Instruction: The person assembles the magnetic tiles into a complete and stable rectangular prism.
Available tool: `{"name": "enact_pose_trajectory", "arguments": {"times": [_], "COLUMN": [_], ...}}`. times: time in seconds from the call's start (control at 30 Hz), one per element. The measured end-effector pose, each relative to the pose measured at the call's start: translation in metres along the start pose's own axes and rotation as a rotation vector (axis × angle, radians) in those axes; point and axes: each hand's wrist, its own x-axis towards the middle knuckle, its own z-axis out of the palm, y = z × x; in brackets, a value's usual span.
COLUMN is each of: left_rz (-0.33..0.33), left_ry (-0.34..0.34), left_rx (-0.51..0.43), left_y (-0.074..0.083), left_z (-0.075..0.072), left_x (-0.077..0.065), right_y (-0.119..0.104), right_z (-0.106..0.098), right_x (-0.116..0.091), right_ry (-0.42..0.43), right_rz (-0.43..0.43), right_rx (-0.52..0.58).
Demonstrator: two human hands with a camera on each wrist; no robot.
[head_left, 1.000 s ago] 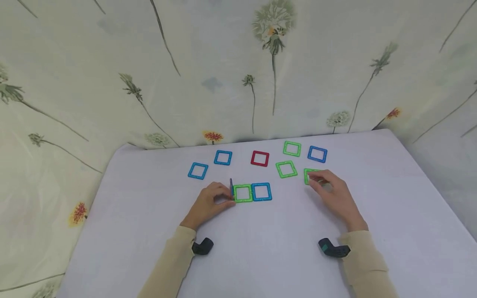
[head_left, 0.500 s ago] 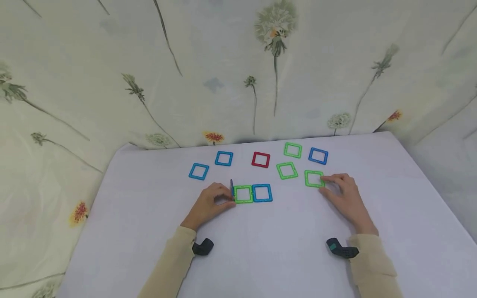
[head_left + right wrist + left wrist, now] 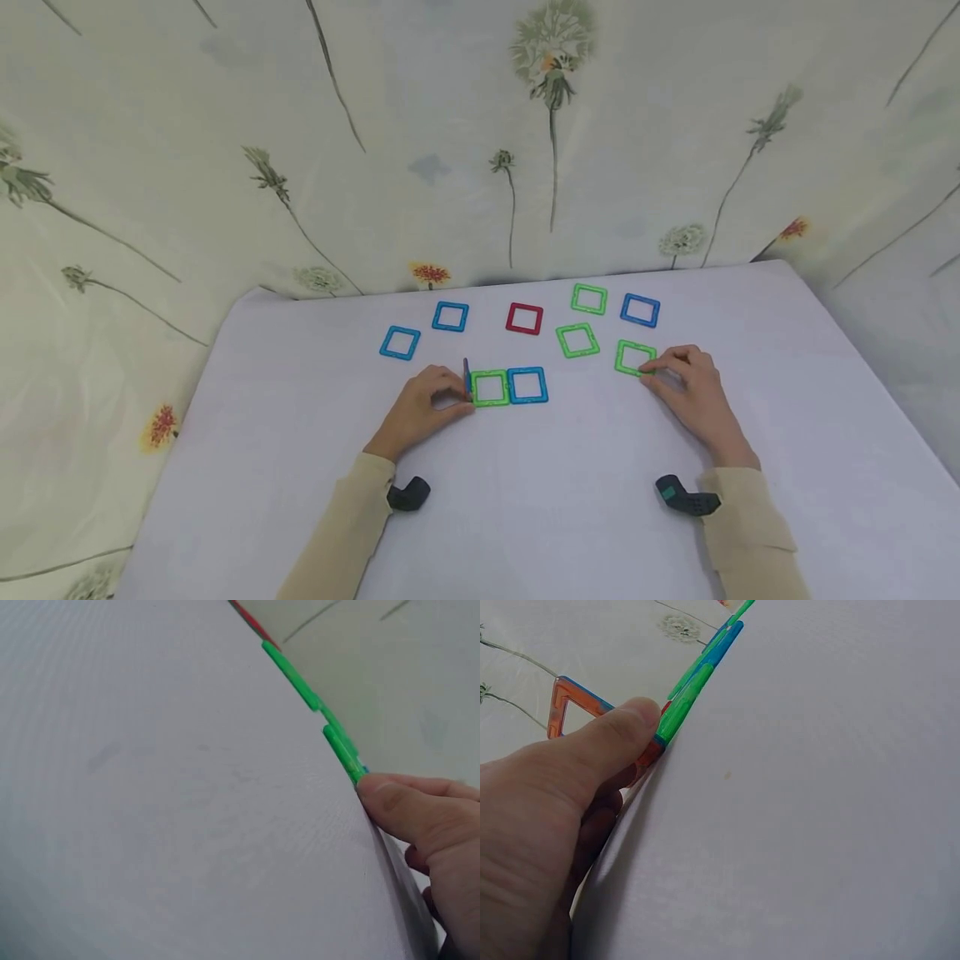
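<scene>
My left hand (image 3: pixel 423 404) pinches an upright magnetic tile (image 3: pixel 467 375) at the left end of a short row. That tile looks orange in the left wrist view, with blue along its upper edge. Against it lies a green square frame tile (image 3: pixel 491 404), joined on its right to a blue frame tile (image 3: pixel 528 402). To the right, my right hand (image 3: pixel 697 400) has its thumb and a finger on the near right corner of another green tile (image 3: pixel 626 369), which lies flat. In the right wrist view, the thumb meets the end of this green tile (image 3: pixel 343 756).
Behind the row lie two blue tiles (image 3: pixel 390 354) (image 3: pixel 450 305) at left, a red tile (image 3: pixel 524 332) in the middle, and two green tiles (image 3: pixel 577 354) (image 3: pixel 588 311) plus a blue tile (image 3: pixel 640 322) at right. A flower-printed cloth (image 3: pixel 420 208) hangs behind the white table (image 3: pixel 540 517).
My right hand has drawn back to the right from over the green tile, and its fingertips now sit at the near right corner. The left hand keeps its place on the upright tile.
</scene>
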Motion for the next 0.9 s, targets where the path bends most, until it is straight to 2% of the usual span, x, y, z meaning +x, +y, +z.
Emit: {"name": "enact_pose_trajectory", "arguments": {"times": [0.13, 0.33, 0.47, 0.73, 0.9], "left_rz": [-0.006, -0.011, -0.012, -0.005, -0.009], "left_ry": [-0.004, -0.010, -0.011, -0.004, -0.004], "left_rx": [-0.001, -0.005, -0.003, 0.008, 0.004], "left_y": [0.001, 0.003, 0.004, 0.004, 0.003], "left_z": [-0.001, -0.001, -0.002, -0.002, -0.002], "left_x": [0.000, 0.001, 0.001, 0.000, 0.000], "right_y": [0.000, -0.001, -0.004, -0.009, -0.010], "right_z": [0.001, 0.000, -0.002, -0.003, -0.004], "right_x": [0.000, 0.002, 0.001, 0.002, 0.002], "right_ry": [0.028, 0.162, 0.217, 0.285, 0.293], "right_rz": [-0.008, -0.035, -0.010, 0.010, -0.002], "right_rx": [-0.011, -0.023, -0.004, 0.038, 0.046]}}
